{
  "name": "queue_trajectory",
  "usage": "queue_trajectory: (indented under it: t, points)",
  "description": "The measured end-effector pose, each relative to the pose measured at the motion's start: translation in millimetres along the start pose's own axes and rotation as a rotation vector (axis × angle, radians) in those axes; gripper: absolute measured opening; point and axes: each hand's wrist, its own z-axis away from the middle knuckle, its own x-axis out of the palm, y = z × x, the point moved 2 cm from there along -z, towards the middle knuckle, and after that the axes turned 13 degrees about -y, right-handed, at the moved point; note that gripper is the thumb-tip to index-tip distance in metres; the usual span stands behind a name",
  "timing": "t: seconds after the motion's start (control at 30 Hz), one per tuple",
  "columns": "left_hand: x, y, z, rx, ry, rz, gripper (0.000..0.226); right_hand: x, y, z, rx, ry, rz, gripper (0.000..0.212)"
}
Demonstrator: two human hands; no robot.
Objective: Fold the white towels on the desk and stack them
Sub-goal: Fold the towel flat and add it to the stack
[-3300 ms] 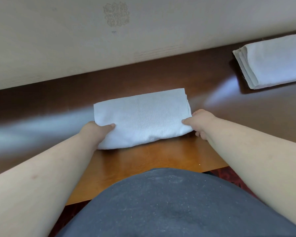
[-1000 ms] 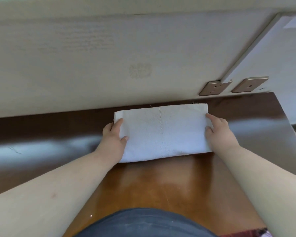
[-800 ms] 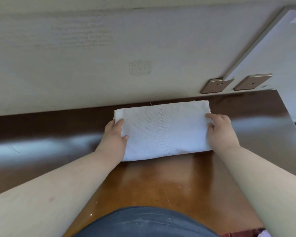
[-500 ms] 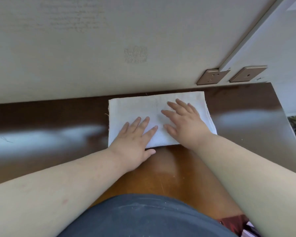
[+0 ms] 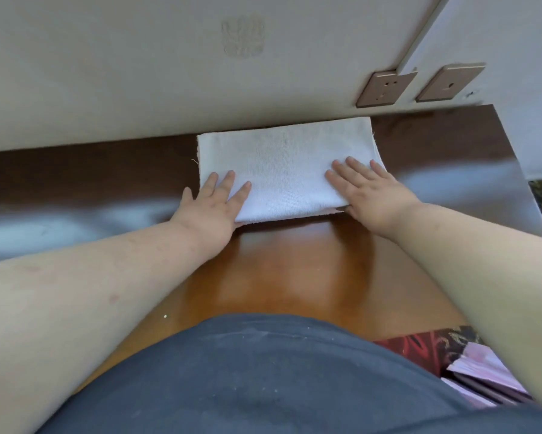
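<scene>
A folded white towel (image 5: 282,158) lies flat on the brown desk (image 5: 282,277), its far edge against the wall. My left hand (image 5: 214,205) rests flat on the towel's near left corner with fingers spread. My right hand (image 5: 368,191) lies flat on the near right corner, fingers apart too. Neither hand grips the cloth. A thin second layer shows along the towel's near edge; whether another towel lies beneath I cannot tell.
The beige wall (image 5: 138,73) rises right behind the towel, with two brown socket plates (image 5: 385,89) at the right. The desk's right edge (image 5: 520,170) drops to a patterned floor. Pink papers (image 5: 489,371) lie low at the right, beside my dark shirt.
Earlier both hands held the towel's ends and set it down by the wall. In the last half second they slid apart from its middle to the near corners, palms flat.
</scene>
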Motion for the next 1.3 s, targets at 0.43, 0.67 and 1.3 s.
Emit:
queue_trajectory:
  t: [0.43,0.67,1.3]
  points:
    - [14,-25,39,-0.160,0.224,0.751,0.062,13,17,38,0.374,0.108,-0.827,0.068]
    - [8,-20,35,-0.468,0.147,1.643,0.067,4,11,37,0.774,0.292,-1.636,0.077]
    - [-20,-34,13,-0.303,-0.111,1.923,0.029,-21,9,15,0.598,0.260,-2.173,0.020]
